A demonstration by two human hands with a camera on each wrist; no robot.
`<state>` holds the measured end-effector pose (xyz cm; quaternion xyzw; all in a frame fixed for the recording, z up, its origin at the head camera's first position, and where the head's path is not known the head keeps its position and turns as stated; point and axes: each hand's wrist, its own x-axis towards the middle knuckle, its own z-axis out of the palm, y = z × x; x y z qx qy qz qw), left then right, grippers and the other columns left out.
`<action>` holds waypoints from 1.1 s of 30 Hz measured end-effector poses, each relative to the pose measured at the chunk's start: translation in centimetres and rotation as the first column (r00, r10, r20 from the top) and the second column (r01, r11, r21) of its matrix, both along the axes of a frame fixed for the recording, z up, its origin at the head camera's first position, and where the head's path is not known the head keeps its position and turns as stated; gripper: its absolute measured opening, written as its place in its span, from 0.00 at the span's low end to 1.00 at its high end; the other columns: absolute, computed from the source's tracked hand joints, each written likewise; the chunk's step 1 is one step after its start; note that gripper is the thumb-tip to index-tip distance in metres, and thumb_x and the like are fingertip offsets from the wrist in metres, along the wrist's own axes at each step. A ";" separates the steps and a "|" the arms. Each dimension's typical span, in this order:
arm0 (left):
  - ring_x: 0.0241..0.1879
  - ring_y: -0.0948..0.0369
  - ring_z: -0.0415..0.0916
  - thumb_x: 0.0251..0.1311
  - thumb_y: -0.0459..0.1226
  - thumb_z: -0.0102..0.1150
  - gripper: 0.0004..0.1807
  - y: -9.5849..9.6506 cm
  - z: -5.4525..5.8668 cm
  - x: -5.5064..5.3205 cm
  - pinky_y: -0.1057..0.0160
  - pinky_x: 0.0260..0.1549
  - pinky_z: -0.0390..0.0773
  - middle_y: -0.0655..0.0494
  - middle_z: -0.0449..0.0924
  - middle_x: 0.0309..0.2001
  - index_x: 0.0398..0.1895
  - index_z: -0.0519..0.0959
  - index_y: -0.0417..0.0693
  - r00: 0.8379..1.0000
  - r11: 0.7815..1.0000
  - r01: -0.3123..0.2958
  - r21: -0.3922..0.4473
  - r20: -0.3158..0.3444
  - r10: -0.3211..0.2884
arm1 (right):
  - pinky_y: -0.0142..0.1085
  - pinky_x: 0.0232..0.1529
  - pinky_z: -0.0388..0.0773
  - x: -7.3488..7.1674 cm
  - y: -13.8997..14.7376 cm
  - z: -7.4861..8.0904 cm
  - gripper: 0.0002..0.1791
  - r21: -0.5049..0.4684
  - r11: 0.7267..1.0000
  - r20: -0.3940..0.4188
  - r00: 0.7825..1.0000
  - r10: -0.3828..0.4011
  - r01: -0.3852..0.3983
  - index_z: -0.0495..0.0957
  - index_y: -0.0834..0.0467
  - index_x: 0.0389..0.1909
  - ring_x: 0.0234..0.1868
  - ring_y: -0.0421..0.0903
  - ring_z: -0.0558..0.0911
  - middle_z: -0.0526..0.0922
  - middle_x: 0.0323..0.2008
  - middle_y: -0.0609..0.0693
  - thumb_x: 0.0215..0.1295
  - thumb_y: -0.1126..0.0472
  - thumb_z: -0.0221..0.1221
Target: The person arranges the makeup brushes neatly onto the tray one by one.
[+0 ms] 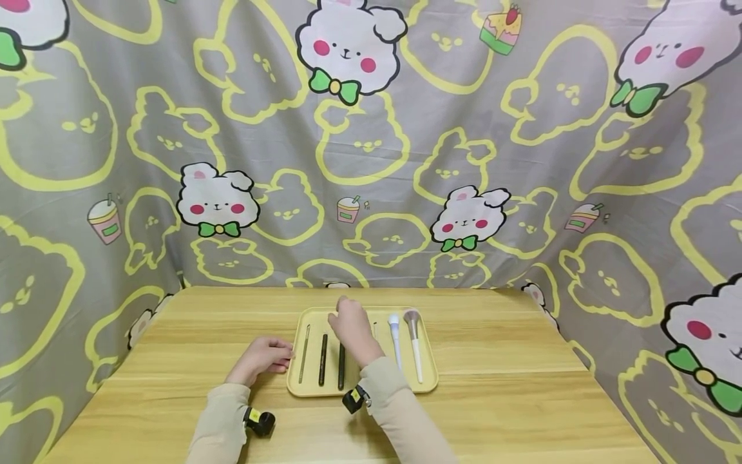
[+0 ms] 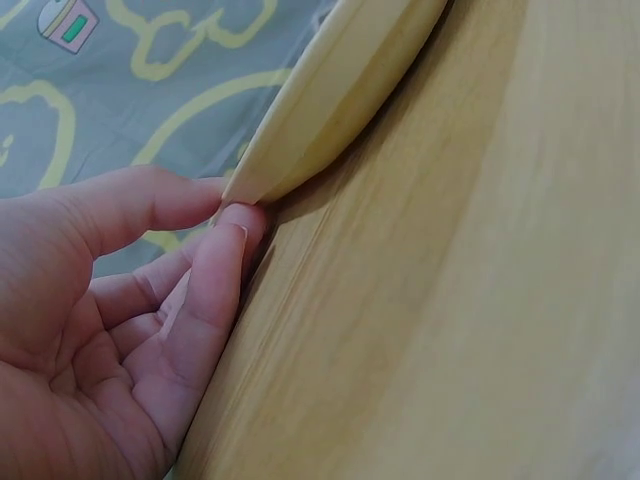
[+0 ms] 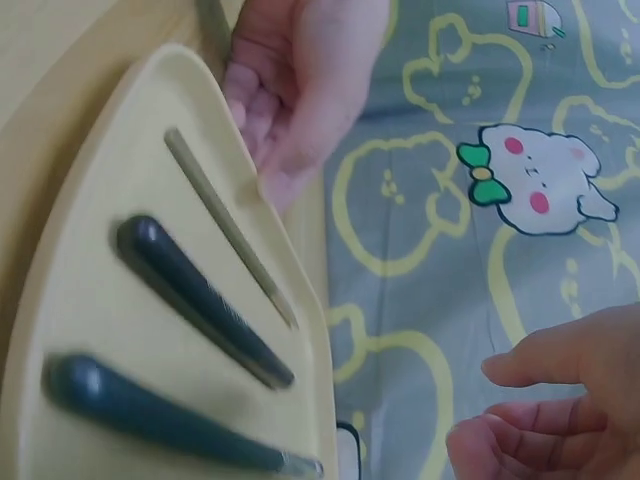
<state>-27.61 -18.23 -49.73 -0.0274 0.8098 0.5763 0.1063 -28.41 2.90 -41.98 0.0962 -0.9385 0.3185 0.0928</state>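
A pale yellow tray [image 1: 362, 391] lies on the table with makeup brushes laid side by side in it. My left hand [image 1: 268, 356] pinches its left rim, thumb on the edge and fingers curled beneath, as the left wrist view shows. Above the middle of the tray is my right hand [image 1: 355, 328], thumb and fingers apart with nothing between them [image 3: 570, 400]. On the tray's left lie a thin brush [image 1: 304, 354] and two dark-handled brushes [image 3: 205, 300]. To the right are a blue-handled brush [image 1: 397, 341] and a large white-handled brush [image 1: 415, 348]. My right hand partly hides another slim tool [image 1: 375, 327].
The wooden table [image 1: 510, 386] extends around the tray on all sides. A grey patterned curtain [image 1: 388, 161] hangs behind the table and along both sides. Each wrist carries a small black camera [image 1: 261, 422].
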 end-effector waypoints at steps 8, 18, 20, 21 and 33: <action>0.26 0.63 0.80 0.57 0.30 0.62 0.16 -0.3 0.3 0.1 0.66 0.27 0.84 0.50 0.83 0.28 0.46 0.77 0.26 1.000 1.000 -0.004 -0.003 0.005 0.004 | 0.31 0.22 0.73 -0.3 2.9 0.0 0.11 -0.020 1.000 -0.020 1.000 -0.019 0.019 0.76 0.67 0.40 0.21 0.43 0.73 0.82 0.36 0.59 0.64 0.62 0.60; 0.25 0.63 0.79 0.59 0.30 0.57 0.15 -0.5 1.1 0.4 0.66 0.26 0.83 0.50 0.81 0.28 0.46 0.75 0.26 0.999 1.000 0.012 0.007 0.044 -0.012 | 0.31 0.22 0.71 -0.8 8.4 -0.3 0.11 0.005 0.996 -0.115 0.990 -0.084 0.085 0.78 0.66 0.40 0.23 0.42 0.72 0.78 0.26 0.53 0.62 0.62 0.62; 0.25 0.63 0.79 0.60 0.31 0.56 0.16 -0.6 1.3 0.4 0.66 0.27 0.83 0.50 0.81 0.28 0.48 0.75 0.26 0.998 1.000 0.026 0.016 0.051 -0.027 | 0.33 0.25 0.73 -0.9 9.8 -0.4 0.10 -0.002 0.996 -0.156 0.984 -0.086 0.087 0.78 0.66 0.39 0.25 0.43 0.74 0.78 0.27 0.53 0.61 0.62 0.62; 0.25 0.62 0.79 0.61 0.31 0.56 0.16 -0.6 1.4 0.4 0.65 0.27 0.84 0.50 0.81 0.29 0.48 0.75 0.26 0.998 0.999 0.030 0.020 0.053 -0.031 | 0.34 0.26 0.75 -0.9 10.5 -0.5 0.10 -0.015 0.997 -0.183 0.980 -0.077 0.076 0.78 0.66 0.39 0.26 0.44 0.75 0.79 0.27 0.54 0.61 0.63 0.62; 0.32 0.59 0.78 0.63 0.35 0.52 0.22 -2.2 4.7 0.3 0.60 0.31 0.82 0.42 0.82 0.38 0.56 0.71 0.26 0.996 0.994 0.085 -0.072 -0.032 -0.088 | 0.49 0.43 0.82 -1.1 20.2 0.3 0.18 -0.049 0.981 -0.228 0.954 -0.195 0.189 0.76 0.66 0.51 0.40 0.56 0.82 0.82 0.40 0.61 0.67 0.58 0.58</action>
